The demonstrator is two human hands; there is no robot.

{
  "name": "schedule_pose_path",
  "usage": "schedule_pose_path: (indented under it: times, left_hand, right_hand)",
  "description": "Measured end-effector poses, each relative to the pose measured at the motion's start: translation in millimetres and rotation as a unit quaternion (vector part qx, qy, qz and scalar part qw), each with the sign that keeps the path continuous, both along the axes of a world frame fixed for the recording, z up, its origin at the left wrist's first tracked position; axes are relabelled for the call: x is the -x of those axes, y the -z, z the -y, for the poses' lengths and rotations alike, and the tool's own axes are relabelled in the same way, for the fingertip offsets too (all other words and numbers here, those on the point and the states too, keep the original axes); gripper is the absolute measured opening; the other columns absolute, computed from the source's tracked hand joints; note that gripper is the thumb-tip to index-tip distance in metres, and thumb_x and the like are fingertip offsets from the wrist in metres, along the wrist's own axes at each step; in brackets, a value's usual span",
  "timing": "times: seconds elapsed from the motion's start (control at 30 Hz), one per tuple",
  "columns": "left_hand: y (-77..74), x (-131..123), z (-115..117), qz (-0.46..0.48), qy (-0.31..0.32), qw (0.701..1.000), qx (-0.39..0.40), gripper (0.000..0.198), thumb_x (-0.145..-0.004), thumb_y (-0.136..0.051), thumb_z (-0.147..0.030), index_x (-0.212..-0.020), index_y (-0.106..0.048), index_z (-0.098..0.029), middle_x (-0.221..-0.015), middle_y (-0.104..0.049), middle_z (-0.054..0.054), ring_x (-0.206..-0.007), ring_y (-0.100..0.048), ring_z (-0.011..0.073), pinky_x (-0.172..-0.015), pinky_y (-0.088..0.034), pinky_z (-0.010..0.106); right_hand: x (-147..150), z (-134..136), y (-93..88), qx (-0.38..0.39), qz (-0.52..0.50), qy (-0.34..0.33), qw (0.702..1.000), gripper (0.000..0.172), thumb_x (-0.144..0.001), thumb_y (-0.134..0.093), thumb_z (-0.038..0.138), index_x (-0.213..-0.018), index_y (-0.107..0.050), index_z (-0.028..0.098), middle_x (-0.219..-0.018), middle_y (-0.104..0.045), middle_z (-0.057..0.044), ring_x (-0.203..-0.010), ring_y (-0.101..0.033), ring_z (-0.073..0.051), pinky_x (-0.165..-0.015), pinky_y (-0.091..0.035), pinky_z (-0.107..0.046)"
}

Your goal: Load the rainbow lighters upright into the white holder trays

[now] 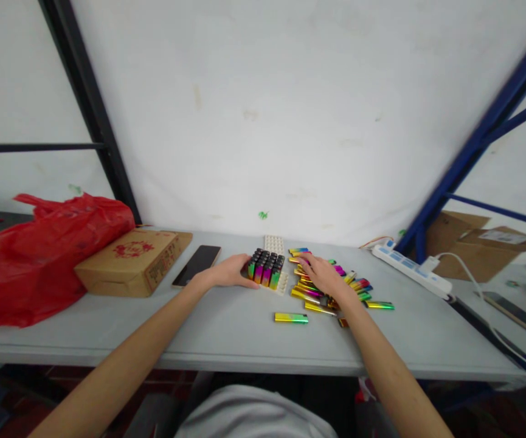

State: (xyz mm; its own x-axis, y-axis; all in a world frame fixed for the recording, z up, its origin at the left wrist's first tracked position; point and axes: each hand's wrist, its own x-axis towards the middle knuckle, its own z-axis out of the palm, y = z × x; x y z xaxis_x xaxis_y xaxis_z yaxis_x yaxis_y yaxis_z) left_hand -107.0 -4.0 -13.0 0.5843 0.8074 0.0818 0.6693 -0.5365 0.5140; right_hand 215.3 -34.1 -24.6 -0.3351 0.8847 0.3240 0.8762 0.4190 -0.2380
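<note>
My left hand (234, 271) curves around the left side of a block of upright lighters (266, 267), thumb at the front and fingers behind. Their black tops face up, and their shiny bodies run from green and purple to yellow. Beneath and beside them shows a cream tray (281, 283) with rows of holes. My right hand (321, 275) lies over a loose pile of metallic lighters (308, 296), its fingertips closed at the end of a gold lighter (294, 260). My palm and wrist hide part of the pile. One yellow-green lighter (290, 317) lies apart, nearer the front edge.
A second cream tray (273, 244) lies behind the block. To the left are a dark phone (197, 265), a cardboard box (128, 261) and a red plastic bag (48, 261). A white power strip (411, 271) with a cable runs along the right, near blue frame bars (467, 152).
</note>
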Motion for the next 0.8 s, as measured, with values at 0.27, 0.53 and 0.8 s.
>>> schedule_pose_path:
  times: [0.27, 0.53, 0.8]
  left_hand:
    - [-2.0, 0.5, 1.5, 0.026, 0.016, 0.999, 0.014, 0.076, -0.063, -0.081, -0.066, -0.121, -0.065, -0.019, -0.122, -0.071, 0.011, -0.111, -0.066, 0.0331, -0.095, -0.051, 0.038]
    - [-3.7, -0.2, 4.1, 0.029, 0.002, 0.999, 0.028, 0.080, -0.062, -0.082, -0.067, -0.123, -0.064, -0.019, -0.124, -0.071, 0.010, -0.111, -0.065, 0.0325, -0.094, -0.051, 0.037]
    - [-0.7, -1.2, 1.0, -0.003, -0.009, 1.000, 0.009, 0.075, -0.060, -0.081, -0.069, -0.113, -0.066, -0.017, -0.115, -0.072, 0.011, -0.105, -0.066, 0.0339, -0.089, -0.051, 0.037]
  right_hand:
    - [-3.8, -1.5, 3.1, -0.017, 0.022, 0.022, 0.999, 0.034, -0.108, -0.035, 0.034, -0.121, -0.062, 0.019, -0.117, -0.070, -0.013, -0.108, -0.067, -0.024, -0.099, -0.045, -0.035]
    - [-32.6, -15.6, 12.4, -0.053, 0.025, 0.081, 0.995, 0.032, -0.106, -0.038, 0.029, -0.125, -0.061, 0.019, -0.117, -0.070, -0.014, -0.114, -0.063, -0.024, -0.102, -0.044, -0.036]
    - [-8.1, -54.6, 2.1, -0.014, 0.095, 0.008, 0.995, 0.035, -0.105, -0.037, 0.024, -0.124, -0.065, 0.013, -0.127, -0.066, -0.017, -0.118, -0.061, -0.023, -0.106, -0.043, -0.036]
